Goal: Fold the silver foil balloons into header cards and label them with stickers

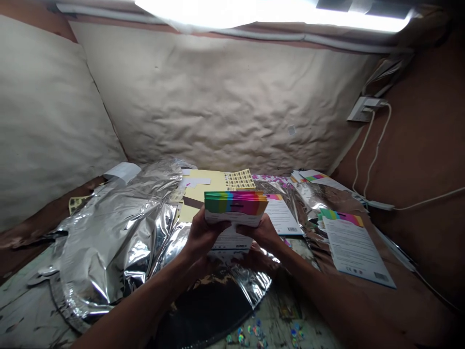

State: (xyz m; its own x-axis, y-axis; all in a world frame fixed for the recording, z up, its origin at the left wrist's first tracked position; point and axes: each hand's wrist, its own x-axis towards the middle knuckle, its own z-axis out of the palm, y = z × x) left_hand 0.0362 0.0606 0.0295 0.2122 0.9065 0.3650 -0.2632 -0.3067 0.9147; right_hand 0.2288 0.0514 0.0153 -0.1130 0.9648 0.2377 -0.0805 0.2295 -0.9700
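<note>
Between my two hands stands a small stack of rainbow-topped cardboard packs [235,208], each with a hang slot in its top edge and a white printed back with a barcode. My left hand [206,230] grips the stack's left side, thumb across the white back. On the right side my right hand [262,231] holds it the same way, thumb pointing inward. Beneath the stack is dark, shiny foil [218,295]. Just behind my right hand lies another printed pack [281,215], partly covered.
Crumpled silver foil bags [112,232] fill the left. Yellow sticker sheets [240,179] lie at the back. More packs rest on the right, one [358,247] near the edge. Shiny round stickers [256,332] are scattered in front. White cables [374,140] hang from a wall socket [365,109].
</note>
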